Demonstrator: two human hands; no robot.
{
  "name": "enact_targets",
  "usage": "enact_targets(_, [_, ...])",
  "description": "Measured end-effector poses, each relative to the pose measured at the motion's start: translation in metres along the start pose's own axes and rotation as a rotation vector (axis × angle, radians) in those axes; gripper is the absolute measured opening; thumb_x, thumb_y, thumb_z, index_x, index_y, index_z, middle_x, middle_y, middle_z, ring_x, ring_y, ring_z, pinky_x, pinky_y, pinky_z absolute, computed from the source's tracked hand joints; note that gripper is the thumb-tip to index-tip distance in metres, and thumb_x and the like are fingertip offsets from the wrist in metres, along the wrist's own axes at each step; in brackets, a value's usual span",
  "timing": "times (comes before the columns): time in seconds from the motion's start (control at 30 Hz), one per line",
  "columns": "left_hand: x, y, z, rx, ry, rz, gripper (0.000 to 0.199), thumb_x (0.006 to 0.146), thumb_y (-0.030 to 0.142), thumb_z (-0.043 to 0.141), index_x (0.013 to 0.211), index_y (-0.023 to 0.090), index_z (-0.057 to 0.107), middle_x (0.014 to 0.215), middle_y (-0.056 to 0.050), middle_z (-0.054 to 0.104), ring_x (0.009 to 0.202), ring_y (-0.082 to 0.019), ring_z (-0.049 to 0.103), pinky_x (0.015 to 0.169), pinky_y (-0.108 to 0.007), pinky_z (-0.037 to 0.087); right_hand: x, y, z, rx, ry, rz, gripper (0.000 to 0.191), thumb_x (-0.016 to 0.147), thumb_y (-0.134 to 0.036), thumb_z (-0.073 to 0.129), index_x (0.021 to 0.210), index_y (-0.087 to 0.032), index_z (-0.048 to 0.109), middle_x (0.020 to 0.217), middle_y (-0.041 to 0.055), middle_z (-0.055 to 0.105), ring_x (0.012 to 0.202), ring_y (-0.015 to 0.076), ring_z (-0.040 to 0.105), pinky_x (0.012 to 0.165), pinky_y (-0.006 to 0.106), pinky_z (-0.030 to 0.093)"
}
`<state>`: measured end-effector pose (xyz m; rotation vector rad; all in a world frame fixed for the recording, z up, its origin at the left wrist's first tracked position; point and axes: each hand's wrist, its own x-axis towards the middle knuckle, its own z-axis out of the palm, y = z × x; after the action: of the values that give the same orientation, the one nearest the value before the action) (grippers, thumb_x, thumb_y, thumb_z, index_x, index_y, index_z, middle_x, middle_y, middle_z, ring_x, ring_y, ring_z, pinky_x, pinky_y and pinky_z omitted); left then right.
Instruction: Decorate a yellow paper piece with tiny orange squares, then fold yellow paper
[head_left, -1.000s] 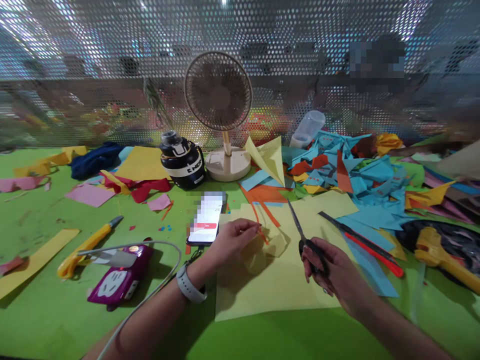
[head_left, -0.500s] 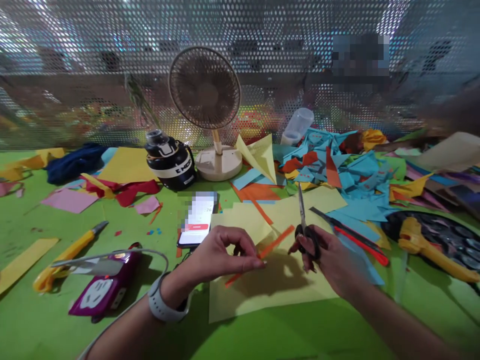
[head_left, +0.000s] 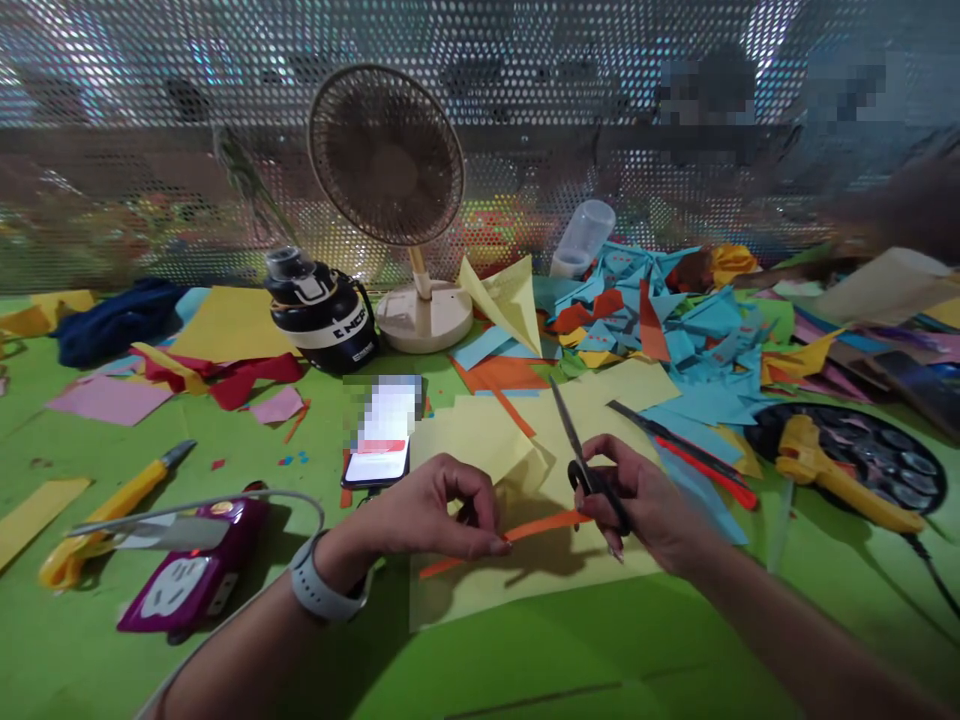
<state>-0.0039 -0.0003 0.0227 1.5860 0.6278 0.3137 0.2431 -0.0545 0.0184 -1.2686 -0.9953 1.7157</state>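
My left hand (head_left: 442,510), with a pale watch on its wrist, pinches a thin orange paper strip (head_left: 544,525) above pale yellow paper sheets (head_left: 480,600). One end of the strip points down left, the other reaches my right hand (head_left: 641,500). My right hand is closed on black-handled scissors (head_left: 566,415), whose blades point up and away and look closed. The strip's right end meets the fingers of my right hand; whether they grip it is hard to tell.
Behind stand a fan (head_left: 424,320) and a black bottle (head_left: 322,325). A phone (head_left: 382,430) lies ahead of my left hand. Cutters (head_left: 705,460), a yellow glue gun (head_left: 840,475) and cyan paper pieces (head_left: 712,340) are right; a purple device (head_left: 191,570) is left.
My right hand has turned, tilting the scissors leftwards, and its fingers have come to the strip's right end. The strip has swung lower and flatter. The whole view has shifted slightly.
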Motion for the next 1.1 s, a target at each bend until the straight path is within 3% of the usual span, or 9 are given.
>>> enact_targets(0.17, [-0.001,-0.002,-0.003,0.010,-0.025,-0.003,0.020,0.073,0.030,0.073,0.066,0.015,0.063,0.063,-0.001,0.060,0.058,-0.011,0.053,0.056,-0.024,0.042,-0.005,-0.005,0.001,-0.102,-0.040,-0.011,0.072,0.066,-0.025,0.077,0.126,-0.023,0.037,0.071,-0.0047,0.061,0.054,0.0085,0.054,0.040,0.016,0.039])
enact_targets(0.43, [0.000,-0.003,-0.003,-0.099,-0.067,-0.029,0.020,0.069,0.028,0.077,0.065,0.014,0.063,0.062,-0.001,0.063,0.056,-0.009,0.055,0.053,-0.020,0.044,-0.005,-0.004,0.002,-0.109,-0.119,-0.073,0.070,0.068,-0.016,0.073,0.128,-0.021,0.038,0.070,-0.0055,0.058,0.057,0.0075,0.051,0.044,0.017,0.034])
enact_targets(0.5, [0.000,-0.002,-0.001,-0.202,-0.092,-0.088,0.023,0.065,0.027,0.080,0.077,0.014,0.066,0.065,-0.002,0.067,0.056,-0.011,0.060,0.052,-0.020,0.046,-0.004,-0.003,0.001,-0.099,-0.111,-0.079,0.068,0.069,-0.017,0.073,0.127,-0.022,0.039,0.070,-0.0055,0.057,0.057,0.0071,0.051,0.044,0.017,0.033])
enact_targets(0.57, [0.001,-0.001,0.003,-0.295,-0.089,-0.134,0.037,0.065,0.026,0.081,0.097,0.016,0.065,0.069,-0.003,0.070,0.056,-0.012,0.063,0.053,-0.021,0.049,-0.005,-0.003,0.000,-0.097,-0.135,-0.052,0.067,0.069,-0.016,0.074,0.127,-0.022,0.040,0.071,-0.0060,0.056,0.057,0.0064,0.050,0.045,0.017,0.033])
enact_targets(0.67, [0.003,0.003,0.010,-0.334,-0.070,-0.186,0.040,0.074,0.030,0.074,0.111,0.018,0.064,0.070,-0.002,0.071,0.053,-0.011,0.063,0.057,-0.024,0.052,-0.007,-0.002,0.000,-0.117,-0.224,0.000,0.071,0.067,-0.015,0.075,0.128,-0.023,0.040,0.071,-0.0069,0.053,0.057,0.0060,0.049,0.047,0.017,0.034])
enact_targets(0.83, [0.006,0.006,0.025,-0.262,-0.117,-0.192,0.017,0.079,0.030,0.068,0.088,0.016,0.072,0.067,-0.001,0.069,0.052,-0.009,0.059,0.055,-0.020,0.049,-0.007,-0.001,0.004,-0.172,-0.252,0.001,0.071,0.067,-0.014,0.075,0.128,-0.020,0.040,0.069,-0.0072,0.052,0.060,0.0070,0.049,0.053,0.019,0.037])
enact_targets(1.1, [0.005,0.005,0.033,-0.278,-0.169,-0.194,0.014,0.083,0.030,0.062,0.082,0.016,0.066,0.059,0.002,0.061,0.047,-0.007,0.054,0.052,-0.018,0.047,-0.004,0.003,0.007,-0.165,-0.200,-0.037,0.068,0.069,-0.016,0.074,0.128,-0.021,0.043,0.072,-0.0060,0.052,0.064,0.0079,0.048,0.058,0.021,0.038])
